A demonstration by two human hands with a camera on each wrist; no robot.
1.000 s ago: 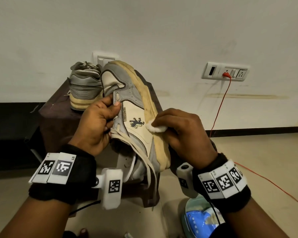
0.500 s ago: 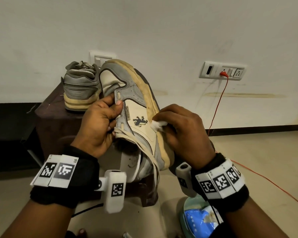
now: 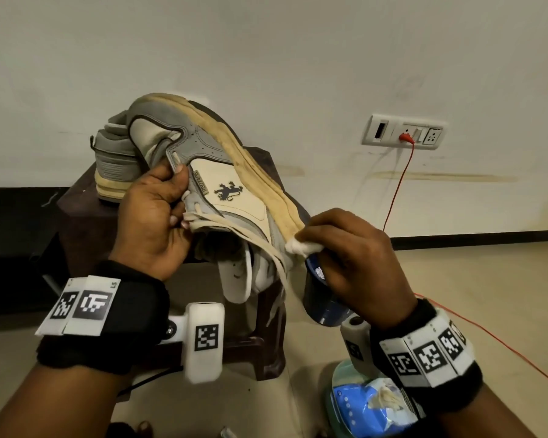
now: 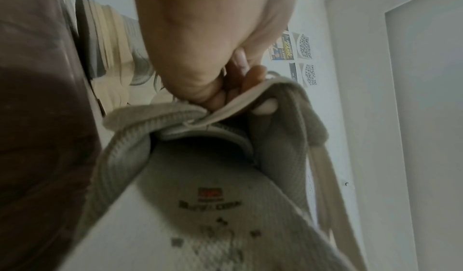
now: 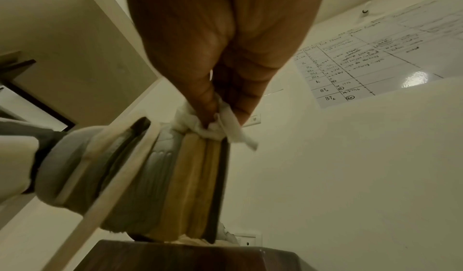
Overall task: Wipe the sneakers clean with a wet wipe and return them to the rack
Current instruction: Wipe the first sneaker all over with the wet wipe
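On the far left I see the second sneaker [image 3: 114,165], grey with a ribbed heel, resting on a dark brown stool [image 3: 76,216] by the wall. My left hand [image 3: 152,222] pinches the lace edge of the raised sneaker [image 3: 222,172], cream leather with grey suede panels, tilted sole-up over the stool. To the right, my right hand [image 3: 355,257] squeezes a crumpled white wipe [image 3: 301,246] against the yellowed, ridged rubber sole at the heel.
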